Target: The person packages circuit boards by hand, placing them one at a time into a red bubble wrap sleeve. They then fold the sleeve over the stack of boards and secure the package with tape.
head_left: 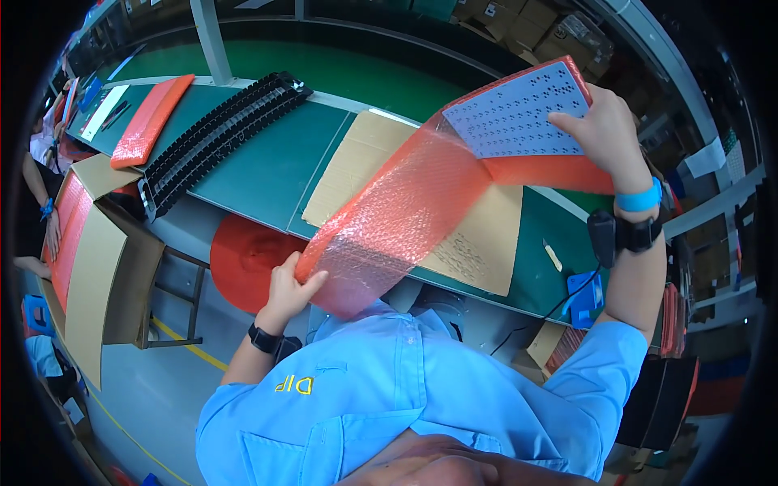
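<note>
A thin white board (519,113) with rows of small dark marks is tilted above the far side of the bench. My right hand (604,134) grips its right end, thumb on the front, with red bubble wrap behind it. The red bubble wrap (405,206) stretches down to the left from the board, see-through in the middle. Its near left edge is pinched between the fingers and thumb of my left hand (289,289), close to my body. Below the wrap, a flat sheet of brown cardboard (365,150) lies on the green bench (251,182).
A long black slotted rack (223,134) lies left, beside a red bubble-wrapped pack (154,121). A utility knife (553,255) rests at right, near a blue plastic holder (583,300). At far left, another person's hand (52,235) touches red packs in an open carton (93,267).
</note>
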Action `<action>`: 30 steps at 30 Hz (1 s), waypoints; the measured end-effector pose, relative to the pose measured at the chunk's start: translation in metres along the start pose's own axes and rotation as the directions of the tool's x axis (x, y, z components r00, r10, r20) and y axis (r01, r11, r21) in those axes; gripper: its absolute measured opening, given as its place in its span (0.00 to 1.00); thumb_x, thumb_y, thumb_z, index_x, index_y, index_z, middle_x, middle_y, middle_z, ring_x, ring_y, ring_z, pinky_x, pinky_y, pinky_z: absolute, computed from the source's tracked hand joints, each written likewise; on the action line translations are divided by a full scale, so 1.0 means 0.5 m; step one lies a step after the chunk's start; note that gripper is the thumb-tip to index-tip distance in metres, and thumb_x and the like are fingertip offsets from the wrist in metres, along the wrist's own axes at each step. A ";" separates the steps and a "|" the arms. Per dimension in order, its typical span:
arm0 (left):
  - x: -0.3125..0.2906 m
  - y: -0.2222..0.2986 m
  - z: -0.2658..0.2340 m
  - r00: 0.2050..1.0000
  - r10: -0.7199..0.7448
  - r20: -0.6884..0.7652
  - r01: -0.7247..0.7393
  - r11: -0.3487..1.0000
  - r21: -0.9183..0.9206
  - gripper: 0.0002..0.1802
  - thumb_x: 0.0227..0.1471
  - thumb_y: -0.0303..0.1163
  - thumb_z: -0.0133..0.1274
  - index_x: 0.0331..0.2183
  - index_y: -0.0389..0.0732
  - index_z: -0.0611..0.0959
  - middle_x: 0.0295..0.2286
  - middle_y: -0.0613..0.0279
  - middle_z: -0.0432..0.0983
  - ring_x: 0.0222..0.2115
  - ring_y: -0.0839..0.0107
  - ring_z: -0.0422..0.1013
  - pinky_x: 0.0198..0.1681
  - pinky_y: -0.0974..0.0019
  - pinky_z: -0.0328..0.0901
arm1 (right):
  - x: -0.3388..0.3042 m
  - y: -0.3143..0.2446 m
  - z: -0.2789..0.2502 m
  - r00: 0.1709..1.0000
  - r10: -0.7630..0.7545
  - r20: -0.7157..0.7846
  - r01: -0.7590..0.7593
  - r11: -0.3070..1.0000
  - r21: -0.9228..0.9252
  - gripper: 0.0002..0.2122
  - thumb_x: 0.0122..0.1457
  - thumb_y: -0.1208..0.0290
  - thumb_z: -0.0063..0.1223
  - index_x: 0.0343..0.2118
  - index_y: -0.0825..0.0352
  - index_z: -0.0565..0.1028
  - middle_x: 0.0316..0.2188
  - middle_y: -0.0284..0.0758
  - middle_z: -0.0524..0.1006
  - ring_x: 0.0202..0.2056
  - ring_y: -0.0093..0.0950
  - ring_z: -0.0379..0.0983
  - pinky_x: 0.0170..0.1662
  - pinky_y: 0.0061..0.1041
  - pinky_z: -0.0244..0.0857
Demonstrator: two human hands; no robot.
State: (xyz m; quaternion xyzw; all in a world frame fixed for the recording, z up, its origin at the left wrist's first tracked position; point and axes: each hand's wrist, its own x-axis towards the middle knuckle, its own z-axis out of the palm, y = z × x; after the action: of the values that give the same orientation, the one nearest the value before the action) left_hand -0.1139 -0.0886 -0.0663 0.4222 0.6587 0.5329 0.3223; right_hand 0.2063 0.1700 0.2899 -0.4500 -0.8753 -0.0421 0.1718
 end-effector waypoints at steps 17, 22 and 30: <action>-0.057 0.039 -0.243 0.934 -0.240 0.263 0.352 0.740 -0.573 0.07 0.59 0.28 0.52 0.34 0.35 0.82 0.30 0.66 0.80 0.30 0.79 0.76 0.32 0.72 0.69 | 0.071 0.086 -0.028 0.947 0.291 0.134 -0.307 0.944 0.121 0.12 0.46 0.72 0.62 0.34 0.69 0.82 0.25 0.42 0.82 0.29 0.32 0.81 0.33 0.31 0.74; -0.022 0.071 -0.212 0.882 -0.246 0.403 0.352 0.911 -0.214 0.09 0.57 0.29 0.57 0.36 0.33 0.82 0.31 0.64 0.81 0.31 0.78 0.76 0.35 0.72 0.70 | 0.067 0.074 -0.020 0.963 0.261 0.065 -0.252 0.960 -0.122 0.14 0.43 0.67 0.65 0.34 0.69 0.83 0.27 0.44 0.82 0.30 0.37 0.81 0.35 0.34 0.75; -0.065 0.078 -0.198 0.792 -0.242 0.561 0.496 0.791 -0.359 0.20 0.48 0.29 0.65 0.43 0.31 0.81 0.36 0.60 0.82 0.35 0.73 0.78 0.42 0.67 0.72 | -0.032 -0.204 0.165 0.928 -0.289 0.235 0.330 0.930 -0.160 0.14 0.50 0.69 0.58 0.36 0.75 0.79 0.26 0.46 0.78 0.27 0.37 0.79 0.30 0.34 0.74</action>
State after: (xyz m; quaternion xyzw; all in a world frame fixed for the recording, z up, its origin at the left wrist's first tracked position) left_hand -0.1780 -0.1576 -0.0071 0.3045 0.4705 0.4812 0.6741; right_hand 0.1113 0.1161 0.2155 -0.3224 -0.9401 -0.1079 0.0257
